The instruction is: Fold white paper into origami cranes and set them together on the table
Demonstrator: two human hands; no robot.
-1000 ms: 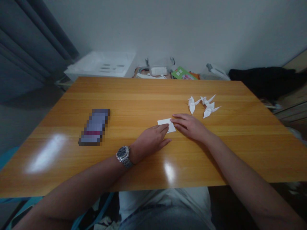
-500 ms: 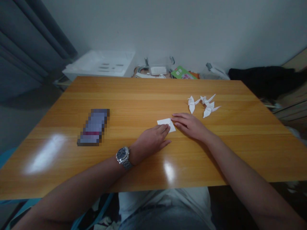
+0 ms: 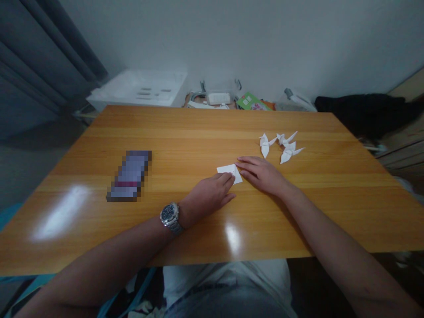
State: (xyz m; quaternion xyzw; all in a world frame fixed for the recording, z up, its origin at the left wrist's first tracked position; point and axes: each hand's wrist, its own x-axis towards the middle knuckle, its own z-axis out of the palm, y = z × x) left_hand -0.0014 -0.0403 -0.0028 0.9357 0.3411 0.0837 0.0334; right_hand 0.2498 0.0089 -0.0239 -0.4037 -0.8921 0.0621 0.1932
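Note:
A small folded sheet of white paper [image 3: 237,176] lies flat on the wooden table [image 3: 179,137]. My left hand [image 3: 213,191], with a metal watch [image 3: 169,213] on its wrist, rests on the paper with its fingers laid out flat over the near part and hiding some of it. My right hand [image 3: 261,173] lies on the table at the paper's right side, fingers stretched out, with the fingertips at its upper right corner. Beyond the right hand sit three white folded paper cranes: one on the left [image 3: 264,145], one behind [image 3: 284,138] and one nearer [image 3: 289,152].
A blurred-out phone [image 3: 130,176] lies on the left of the table. Past the far edge are a white plastic tub [image 3: 142,86], a green booklet [image 3: 251,101] and a white box [image 3: 219,98]. Dark cloth [image 3: 361,108] is heaped at the right, and a grey curtain [image 3: 36,57] hangs at left.
Almost nothing differs. My left fingertips have shifted very slightly on the paper; the right hand, paper and cranes keep their places.

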